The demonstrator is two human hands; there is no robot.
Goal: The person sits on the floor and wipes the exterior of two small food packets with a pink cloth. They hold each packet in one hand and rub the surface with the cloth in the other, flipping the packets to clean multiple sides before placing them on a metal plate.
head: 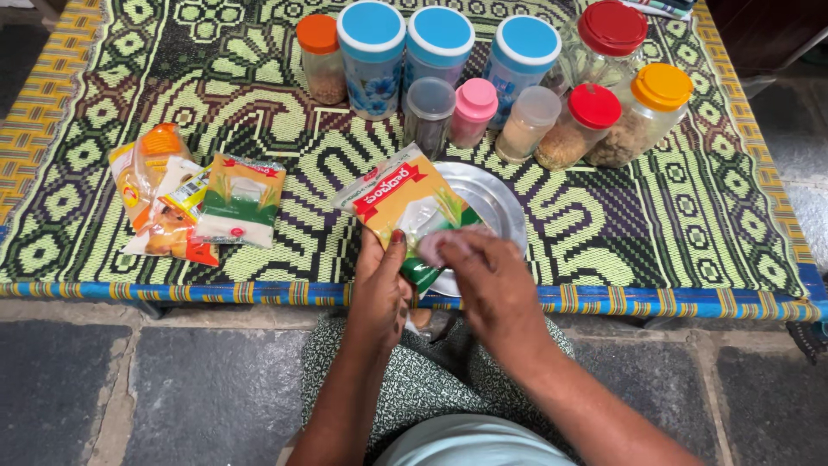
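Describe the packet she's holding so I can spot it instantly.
On the green woven mat, find the steel plate below the row of jars. The packet is held over its left edge by both hands: yellow-green with a red band, unlike the packets lying flat at the left.

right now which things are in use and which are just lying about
In use: left hand and right hand holding the packet over the steel plate.

Lying about: jars, the other packets on the mat.

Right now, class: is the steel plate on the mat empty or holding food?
Apparently empty: the steel plate shows bare shiny metal, though the packet and both hands hide its near part.
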